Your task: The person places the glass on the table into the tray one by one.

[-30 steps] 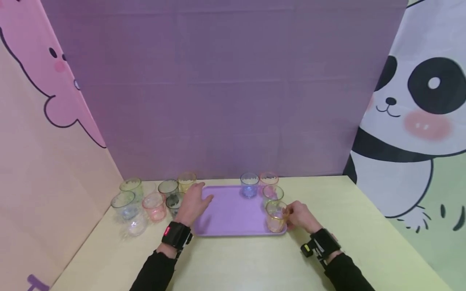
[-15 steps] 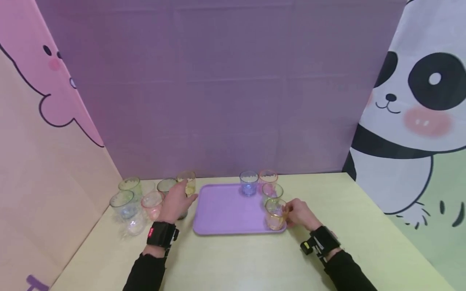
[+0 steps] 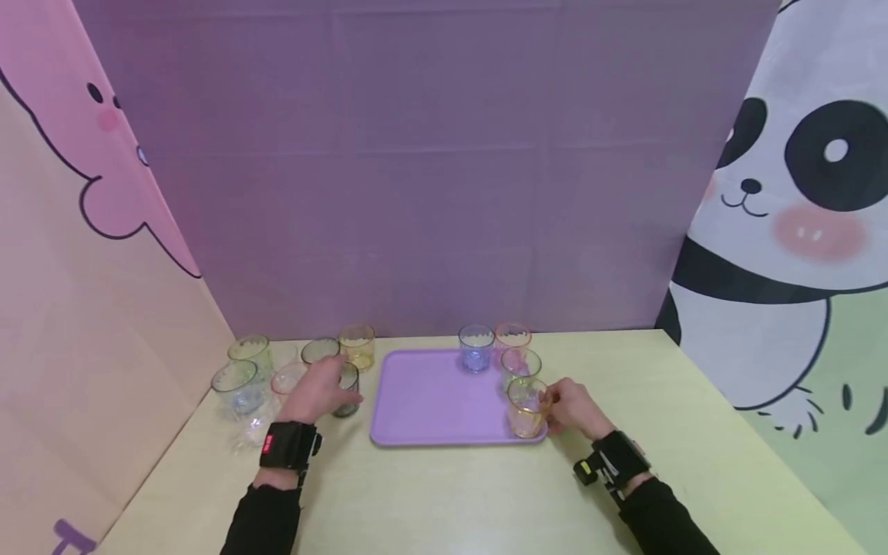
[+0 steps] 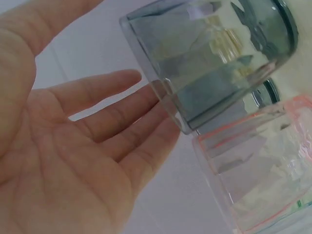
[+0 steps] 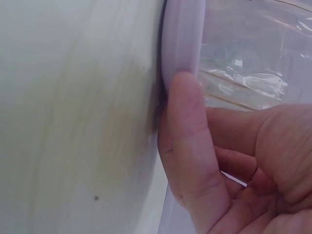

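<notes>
- The left hand (image 3: 315,391), fingers apart, is by a dark glass (image 3: 349,395) toward the tabletop's (image 3: 444,501) back-left corner.
- The right hand (image 3: 576,408) touches the tray's (image 3: 440,397) front-right corner; can't tell if gripping.

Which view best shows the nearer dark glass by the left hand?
The left wrist: the dark glass is large there, though cropped. The head view shows it small, partly hidden by the left hand; the right wrist doesn't show it.

Left hand (image 3: 315,391) now farther left, beside the front dark glass (image 3: 350,385)
</notes>
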Available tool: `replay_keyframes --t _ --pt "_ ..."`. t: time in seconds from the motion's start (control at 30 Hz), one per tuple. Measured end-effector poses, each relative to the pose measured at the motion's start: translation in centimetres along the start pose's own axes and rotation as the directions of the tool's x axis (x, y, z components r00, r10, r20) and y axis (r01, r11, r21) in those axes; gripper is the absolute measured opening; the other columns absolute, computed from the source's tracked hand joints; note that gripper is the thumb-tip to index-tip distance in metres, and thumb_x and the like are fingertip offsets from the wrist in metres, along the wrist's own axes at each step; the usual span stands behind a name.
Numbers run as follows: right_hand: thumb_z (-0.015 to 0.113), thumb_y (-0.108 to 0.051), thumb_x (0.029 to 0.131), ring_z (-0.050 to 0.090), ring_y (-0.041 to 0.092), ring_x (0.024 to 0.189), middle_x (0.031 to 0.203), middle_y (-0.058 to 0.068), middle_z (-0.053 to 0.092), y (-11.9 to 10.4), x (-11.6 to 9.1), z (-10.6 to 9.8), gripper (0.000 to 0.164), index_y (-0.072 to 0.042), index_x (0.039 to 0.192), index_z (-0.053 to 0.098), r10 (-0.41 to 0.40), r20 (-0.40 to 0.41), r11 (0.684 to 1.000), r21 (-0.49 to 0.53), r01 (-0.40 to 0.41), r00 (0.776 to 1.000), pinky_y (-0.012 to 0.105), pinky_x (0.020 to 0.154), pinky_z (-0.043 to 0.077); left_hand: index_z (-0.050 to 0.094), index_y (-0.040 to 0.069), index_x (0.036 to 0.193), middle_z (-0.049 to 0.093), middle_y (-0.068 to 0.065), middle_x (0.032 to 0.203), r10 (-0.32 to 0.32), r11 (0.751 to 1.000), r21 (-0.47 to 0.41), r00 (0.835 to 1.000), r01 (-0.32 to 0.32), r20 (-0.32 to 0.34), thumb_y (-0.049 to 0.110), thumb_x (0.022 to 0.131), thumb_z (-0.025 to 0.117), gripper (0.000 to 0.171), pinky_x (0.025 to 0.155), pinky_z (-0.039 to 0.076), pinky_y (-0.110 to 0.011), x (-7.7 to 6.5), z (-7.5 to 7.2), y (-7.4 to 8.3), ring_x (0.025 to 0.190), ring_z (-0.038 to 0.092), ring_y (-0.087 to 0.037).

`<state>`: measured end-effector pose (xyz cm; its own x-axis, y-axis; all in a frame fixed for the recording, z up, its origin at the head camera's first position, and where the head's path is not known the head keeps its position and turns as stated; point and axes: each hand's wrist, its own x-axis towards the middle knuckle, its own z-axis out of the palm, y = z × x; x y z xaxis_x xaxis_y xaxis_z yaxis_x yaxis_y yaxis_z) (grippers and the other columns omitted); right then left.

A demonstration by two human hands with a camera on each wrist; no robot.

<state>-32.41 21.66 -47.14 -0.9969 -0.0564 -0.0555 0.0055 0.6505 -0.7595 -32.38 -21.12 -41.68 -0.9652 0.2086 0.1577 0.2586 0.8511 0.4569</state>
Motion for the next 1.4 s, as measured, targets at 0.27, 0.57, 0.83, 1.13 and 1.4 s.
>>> replay_keyframes --t 0.27,0.57,0.83,1.13,1.4 --pt "0.053 0.017 0.068 0.06 0.02 0.052 0.072 0.011 0.059 -0.1 -0.1 0.2 0.018 0.001 0.072 0.06 0.003 -0.019 1.0 -0.001 -0.003 1.0 0.031 0.047 0.052 0.05 -0.007 0.122 0.053 -0.025 0.115 -0.015 0.998 0.067 0.997 0.02 -0.077 0.025 0.065 0.079 0.071 0.084 0.044 -0.049 -0.1 0.1 -0.4 0.102 0.052 -0.038" --pt "0.054 0.016 0.069 0.059 0.019 0.051 0.072 0.011 0.059 -0.1 -0.2 0.1 0.017 0.001 0.072 0.06 -0.006 -0.019 1.0 0.004 0.006 1.0 0.03 0.047 0.052 0.048 -0.007 0.125 0.054 -0.028 0.11 0.018 0.984 0.18 0.994 0.002 -0.111 0.032 0.06 0.082 0.082 0.083 0.043 -0.052 0.0 0.7 -1.0 0.097 0.052 -0.042" --pt "0.056 0.014 0.071 0.06 0.02 0.05 0.069 0.011 0.058 -0.1 -0.2 0.2 0.014 0.001 0.071 0.06 -0.021 -0.023 1.0 0.023 0.021 1.0 0.031 0.046 0.052 0.054 -0.01 0.113 0.055 -0.027 0.104 -0.005 0.982 0.186 0.989 0.033 -0.148 0.023 0.055 0.085 0.074 0.081 0.044 -0.05 0.2 1.2 -0.7 0.093 0.053 -0.041" --pt "0.054 0.015 0.071 0.06 0.02 0.051 0.069 0.011 0.06 -0.3 -0.2 0.2 0.014 0.002 0.072 0.061 -0.032 -0.006 0.999 0.043 0.032 0.999 0.031 0.047 0.052 0.048 -0.009 0.122 0.042 -0.024 0.114 -0.065 0.998 0.007 0.977 0.068 -0.203 0.03 0.059 0.079 0.08 0.082 0.045 -0.048 0.6 1.8 -0.2 0.099 0.048 -0.037" --pt "0.056 0.014 0.072 0.06 0.02 0.05 0.069 0.01 0.06 -0.1 -0.1 0.1 0.013 0.001 0.072 0.061 -0.045 -0.015 0.998 0.037 0.045 0.999 0.031 0.046 0.052 0.041 0.007 0.132 0.047 -0.02 0.117 -0.049 0.986 -0.168 0.95 -0.004 -0.307 0.036 0.063 0.078 0.083 0.077 0.047 -0.047 1.3 2.1 1.1 0.099 0.053 -0.035"
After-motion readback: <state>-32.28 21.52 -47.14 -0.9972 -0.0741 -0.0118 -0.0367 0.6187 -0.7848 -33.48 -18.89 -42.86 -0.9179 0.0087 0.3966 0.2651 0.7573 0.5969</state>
